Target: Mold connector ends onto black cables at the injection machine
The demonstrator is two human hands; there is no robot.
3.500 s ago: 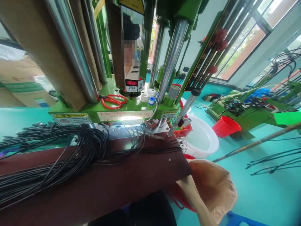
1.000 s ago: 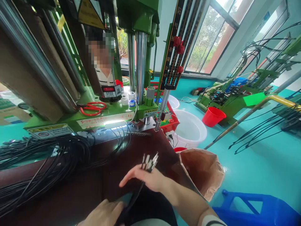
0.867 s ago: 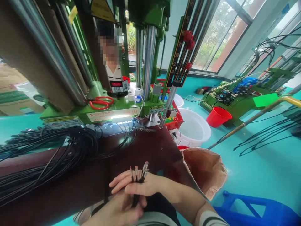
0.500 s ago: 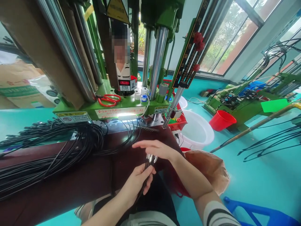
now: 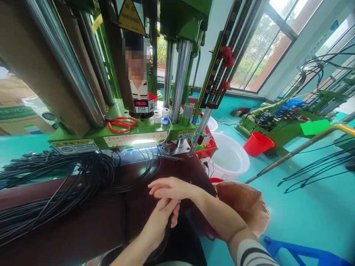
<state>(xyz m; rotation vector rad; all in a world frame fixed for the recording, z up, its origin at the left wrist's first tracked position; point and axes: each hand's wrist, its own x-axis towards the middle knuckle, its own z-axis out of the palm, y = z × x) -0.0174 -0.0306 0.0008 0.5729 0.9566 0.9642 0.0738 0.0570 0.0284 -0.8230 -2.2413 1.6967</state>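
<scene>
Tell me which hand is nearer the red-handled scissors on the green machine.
Right. The right hand lies further forward toward the red-handled scissors; the left hand sits behind it, gripping black cables.

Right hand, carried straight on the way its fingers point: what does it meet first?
Probably the black cables heaped on the brown table; the right hand points left over it, height unclear.

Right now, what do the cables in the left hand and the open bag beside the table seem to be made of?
The cables in the left hand look sheathed in matt black plastic or rubber: thin, limp, dull. The bag looks like brown kraft paper: dull, creased, stiff-rimmed.
</scene>
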